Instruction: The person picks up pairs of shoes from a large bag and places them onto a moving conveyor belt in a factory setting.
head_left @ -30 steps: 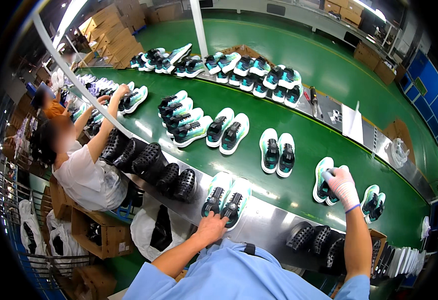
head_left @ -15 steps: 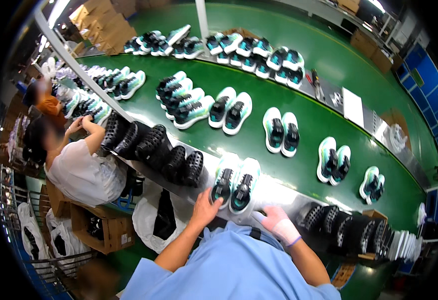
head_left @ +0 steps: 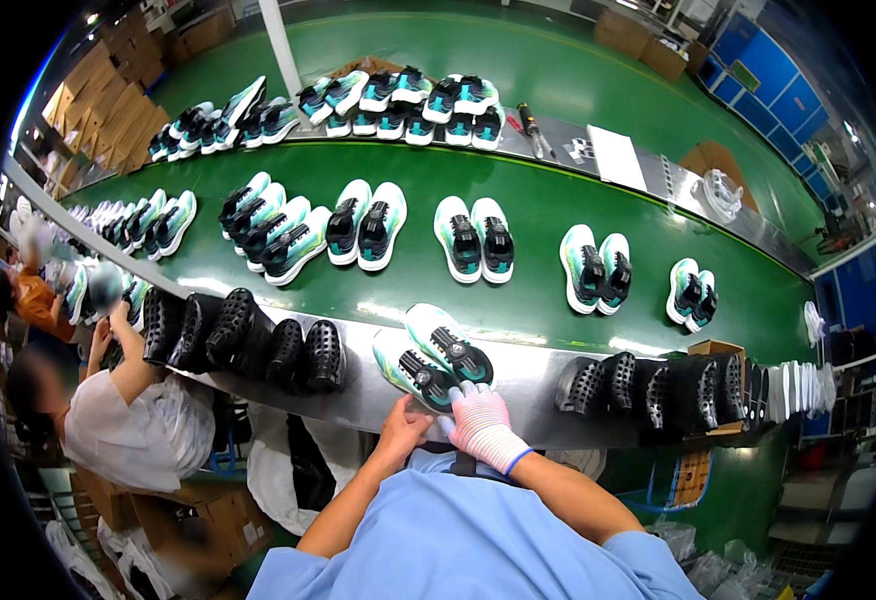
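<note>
A pair of white and mint-green sneakers with black laces lies tilted on the metal ledge in front of me, toes pointing away to the left. My left hand (head_left: 404,430), bare, is closed at the heel of the left sneaker (head_left: 410,370); some of its fingers are hidden. My right hand (head_left: 483,425), in a white striped glove, has its fingers bent over the heel of the right sneaker (head_left: 448,342), beside the left one.
Pairs of matching sneakers (head_left: 474,240) stand along the green conveyor belt (head_left: 538,205). Black perforated shoe forms (head_left: 233,330) line the ledge on the left, and more forms (head_left: 648,390) stand on the right. A co-worker in white (head_left: 138,420) sits at the left.
The sneaker pair has turned, its toes swinging left. My right hand has moved from beside the pair onto a heel. The view has shifted to the right.
</note>
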A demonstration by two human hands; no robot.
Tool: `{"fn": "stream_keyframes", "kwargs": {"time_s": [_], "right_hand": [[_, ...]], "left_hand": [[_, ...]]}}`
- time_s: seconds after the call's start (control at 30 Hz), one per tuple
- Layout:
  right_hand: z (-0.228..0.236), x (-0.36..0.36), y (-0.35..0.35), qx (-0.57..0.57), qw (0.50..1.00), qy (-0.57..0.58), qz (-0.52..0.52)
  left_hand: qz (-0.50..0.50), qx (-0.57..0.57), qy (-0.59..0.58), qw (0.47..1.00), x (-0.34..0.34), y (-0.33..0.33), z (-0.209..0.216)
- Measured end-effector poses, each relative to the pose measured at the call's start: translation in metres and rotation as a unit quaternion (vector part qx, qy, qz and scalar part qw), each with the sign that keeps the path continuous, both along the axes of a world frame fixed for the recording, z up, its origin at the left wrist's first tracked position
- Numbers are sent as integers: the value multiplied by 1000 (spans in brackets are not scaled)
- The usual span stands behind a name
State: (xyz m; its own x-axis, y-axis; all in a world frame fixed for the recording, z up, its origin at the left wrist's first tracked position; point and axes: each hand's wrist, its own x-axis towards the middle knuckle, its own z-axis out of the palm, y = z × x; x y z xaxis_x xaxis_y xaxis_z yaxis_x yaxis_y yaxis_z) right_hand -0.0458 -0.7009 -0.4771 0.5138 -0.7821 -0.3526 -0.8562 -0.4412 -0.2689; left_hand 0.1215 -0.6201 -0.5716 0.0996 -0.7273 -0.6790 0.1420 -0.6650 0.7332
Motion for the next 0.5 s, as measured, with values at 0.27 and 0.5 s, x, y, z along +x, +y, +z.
{"fn": "stream_keyframes", "kwargs": {"time_s": [0.27, 0.5], "right_hand": [[-7, -2, -7, -111, 992, -19, -54], [-24, 11, -33, -84, 992, 92, 13]], "left_hand": [[4, 7, 41, 999, 11, -4, 1], [16, 4, 73, 997, 3, -2, -2]]}}
